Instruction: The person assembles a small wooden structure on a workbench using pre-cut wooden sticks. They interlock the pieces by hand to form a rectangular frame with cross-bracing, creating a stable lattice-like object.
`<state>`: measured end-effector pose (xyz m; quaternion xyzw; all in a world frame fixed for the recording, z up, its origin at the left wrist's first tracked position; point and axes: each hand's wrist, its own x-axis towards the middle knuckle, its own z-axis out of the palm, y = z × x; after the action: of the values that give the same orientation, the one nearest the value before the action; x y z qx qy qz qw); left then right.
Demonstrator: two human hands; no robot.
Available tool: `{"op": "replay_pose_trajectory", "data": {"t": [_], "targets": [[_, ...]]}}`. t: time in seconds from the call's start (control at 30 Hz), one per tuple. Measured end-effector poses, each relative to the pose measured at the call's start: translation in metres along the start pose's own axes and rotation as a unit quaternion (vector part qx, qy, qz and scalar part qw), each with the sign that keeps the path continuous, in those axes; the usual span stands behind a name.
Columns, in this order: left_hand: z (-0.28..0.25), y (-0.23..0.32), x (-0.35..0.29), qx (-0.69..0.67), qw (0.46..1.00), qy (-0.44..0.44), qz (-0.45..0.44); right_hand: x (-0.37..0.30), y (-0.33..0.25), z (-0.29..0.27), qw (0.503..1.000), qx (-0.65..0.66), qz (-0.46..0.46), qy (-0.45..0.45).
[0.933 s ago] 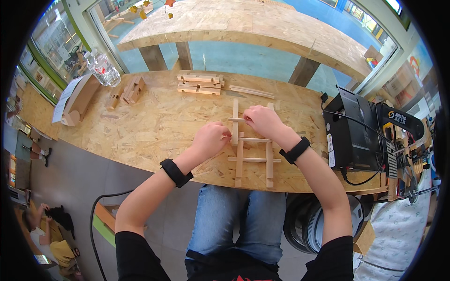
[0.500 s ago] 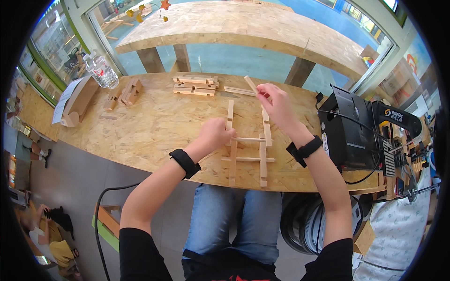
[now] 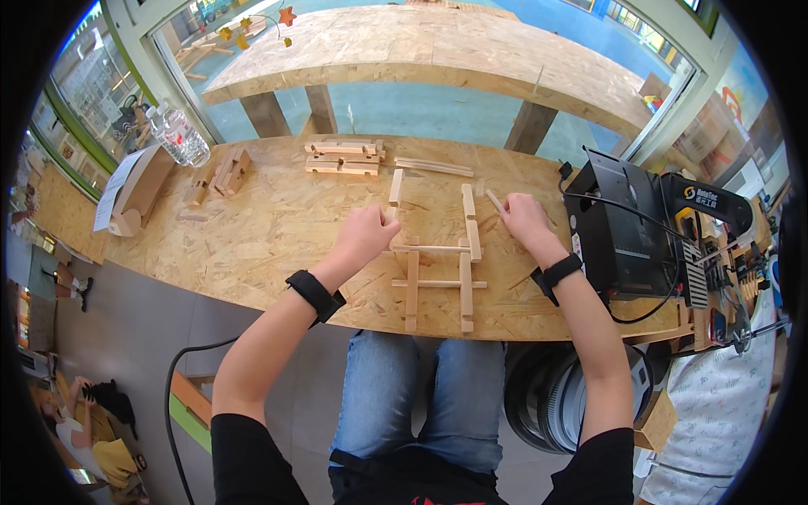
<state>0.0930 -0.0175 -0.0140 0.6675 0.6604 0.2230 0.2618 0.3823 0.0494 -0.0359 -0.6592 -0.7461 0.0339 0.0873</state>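
Observation:
A ladder-like wooden frame lies on the table in front of me, with two notched side bars and two thin cross sticks. My left hand [image 3: 367, 231] is closed around the upper wooden bar [image 3: 396, 187] on the frame's left side, its fingers hiding the bar's lower end. The lower left bar [image 3: 411, 295] and lower right bar [image 3: 466, 295] are crossed by a near stick [image 3: 439, 284] and a far stick [image 3: 438, 248]. Right of the frame, my right hand [image 3: 525, 220] pinches a thin wooden stick [image 3: 495, 200] whose far end points up and left.
Stacked notched bars [image 3: 343, 157] and two thin sticks [image 3: 433, 167] lie at the back. Smaller wooden blocks [image 3: 229, 172], a cardboard box [image 3: 139, 189] and plastic bottles [image 3: 178, 135] stand at left. A black machine [image 3: 619, 227] with a cable occupies the right side.
My right hand has moved right and nearer, carrying the stick away from the frame's upper right. My left hand has shifted left, and the upper left bar now leans out of line.

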Motion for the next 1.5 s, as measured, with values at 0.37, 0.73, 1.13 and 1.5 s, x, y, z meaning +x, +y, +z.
{"op": "replay_pose_trajectory", "data": {"t": [0.37, 0.73, 1.13, 1.5], "targets": [[-0.011, -0.024, -0.008, 0.084, 0.996, 0.007, 0.01, -0.031, -0.066, -0.013, 0.986, 0.127, -0.074, -0.073], [-0.004, -0.036, -0.007, 0.053, 0.998, 0.027, 0.009, -0.024, -0.036, -0.026, 0.967, 0.246, -0.041, -0.057], [0.001, -0.039, -0.007, 0.037, 0.997, 0.063, 0.026, -0.054, -0.022, -0.021, 0.992, 0.083, -0.09, -0.035], [-0.005, -0.053, 0.014, 0.011, 0.999, 0.045, 0.0, -0.05, -0.101, -0.018, 0.944, 0.129, -0.296, -0.069]]}}
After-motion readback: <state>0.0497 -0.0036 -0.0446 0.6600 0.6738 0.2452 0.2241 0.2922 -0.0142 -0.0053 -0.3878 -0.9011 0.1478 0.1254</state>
